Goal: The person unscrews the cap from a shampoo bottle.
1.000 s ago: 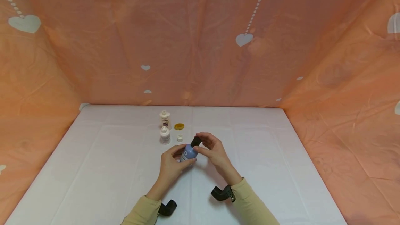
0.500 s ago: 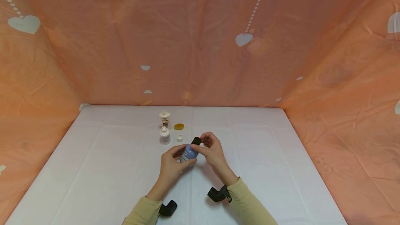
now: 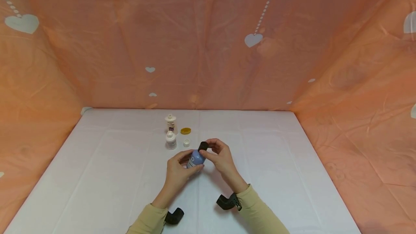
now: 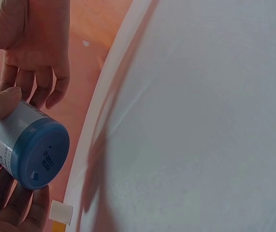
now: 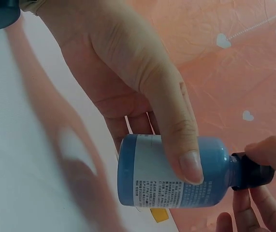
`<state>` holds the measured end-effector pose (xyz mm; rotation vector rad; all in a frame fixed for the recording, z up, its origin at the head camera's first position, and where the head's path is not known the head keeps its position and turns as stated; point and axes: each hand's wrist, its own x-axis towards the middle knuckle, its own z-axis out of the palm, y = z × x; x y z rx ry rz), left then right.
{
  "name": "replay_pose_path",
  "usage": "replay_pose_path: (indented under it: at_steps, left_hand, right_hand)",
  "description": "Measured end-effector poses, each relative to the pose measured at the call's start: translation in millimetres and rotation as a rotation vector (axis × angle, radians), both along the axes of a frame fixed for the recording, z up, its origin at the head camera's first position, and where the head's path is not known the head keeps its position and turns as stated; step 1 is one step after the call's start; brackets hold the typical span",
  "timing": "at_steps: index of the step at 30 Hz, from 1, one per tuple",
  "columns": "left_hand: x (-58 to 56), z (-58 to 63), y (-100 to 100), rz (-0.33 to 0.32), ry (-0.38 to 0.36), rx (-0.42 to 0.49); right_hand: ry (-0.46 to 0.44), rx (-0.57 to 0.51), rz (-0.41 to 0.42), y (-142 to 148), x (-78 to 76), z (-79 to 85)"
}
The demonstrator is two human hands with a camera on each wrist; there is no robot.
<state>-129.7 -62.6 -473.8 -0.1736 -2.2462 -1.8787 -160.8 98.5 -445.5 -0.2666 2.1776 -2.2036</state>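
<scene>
A blue bottle (image 3: 196,158) with a white label is held tilted over the table, its black cap (image 3: 203,146) up and to the right. My left hand (image 3: 178,169) grips the bottle's body, thumb on the near side and fingers round the far side. The thumb of my right hand (image 3: 224,159) presses the cap near its lower edge, with the fingers behind it. In the right wrist view, the black cap (image 5: 254,172) sits on the bottle's neck between that thumb and fingers. The left wrist view shows the blue base of the bottle (image 4: 41,154).
Two white bottles, a taller one (image 3: 170,122) and a shorter one (image 3: 170,142), stand uncapped beyond my left hand. Beside them lie a yellow lid (image 3: 185,131) and a small white cap (image 3: 186,143). An orange curtain (image 3: 195,64) hangs behind the white table (image 3: 276,161).
My right fingers drew back to the right from the cap, then came in around it again. The right wrist shifted slightly left. The left hand and bottle have barely moved.
</scene>
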Motion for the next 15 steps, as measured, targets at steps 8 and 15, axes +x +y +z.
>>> replay_pose_path:
  at_steps: [8,15]
  left_hand:
    - [0.4,-1.1,0,0.007,0.002,-0.002]
    - [-11.6,-29.6,-2,0.027,0.02,-0.005]
  right_hand:
    - [0.029,0.016,0.033,2,0.7,0.7]
    - [0.05,0.016,0.034,3,0.1,2.8]
